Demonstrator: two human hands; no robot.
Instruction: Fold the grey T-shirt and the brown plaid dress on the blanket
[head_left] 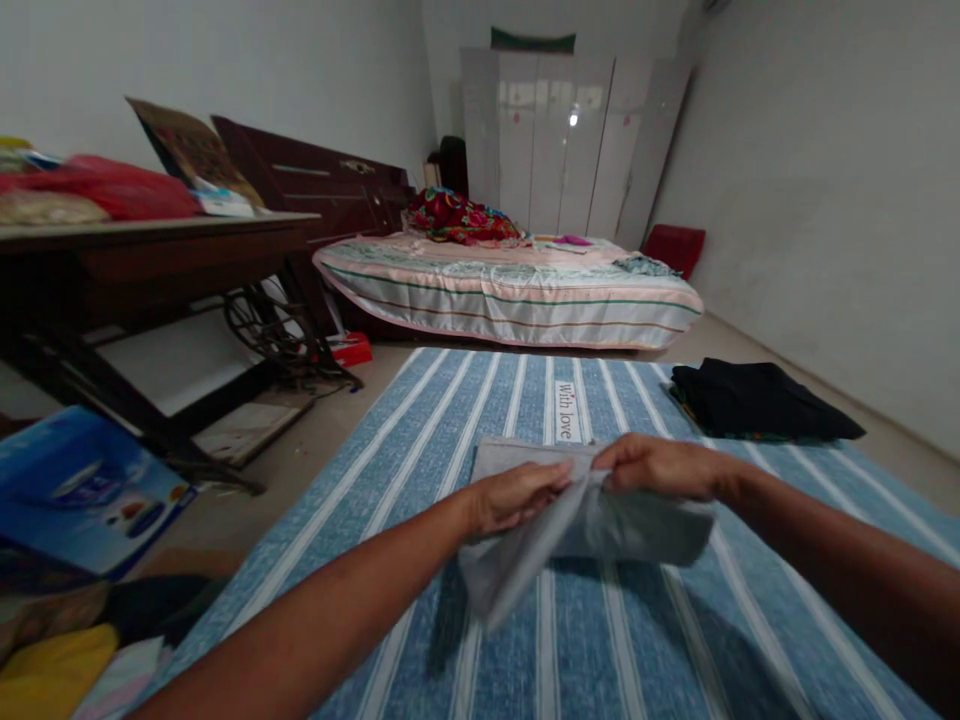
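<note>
At the centre of the scene, over a blue fabric cover with white stripes (pixel 420 470), a soft grey folded cloth (pixel 645 530), gathered at its middle between both hands; long axis mainly left to right, slanting from a far-left corner down to a nearer right end; one loose flap, blurred, pointing near and left; dark shadow on the stripes beneath the near edge.

Left hand (pixel 517 497) narrow, thumb and fingers pinched on the grey cloth, fingertips directed right; right hand (pixel 652 465) just beside, fingers curled tight around a bunched fold of the same cloth, knuckles directed left; stripes of the cover running near to far, crosswise to the long axis of the cloth.

Just beyond the cloth, on the cover, a white rectangular printed patch (pixel 565 410) with dark lettering turned sideways, readable as "With love"; at far left, on the floor, a glossy blue cardboard box (pixel 90 490) with white characters in a dark oval emblem, too blurred to read.

To the right on the cover, well apart from the grey cloth, a flat stack of folded black fabric (pixel 757 400), patterned edge showing below; farther off, a bed with a pale striped spread (pixel 510 300), topped by a bundled red floral quilt (pixel 465 215); at left, a dark wooden sewing-machine table (pixel 165 240) over an iron treadle wheel (pixel 259 320).
</note>
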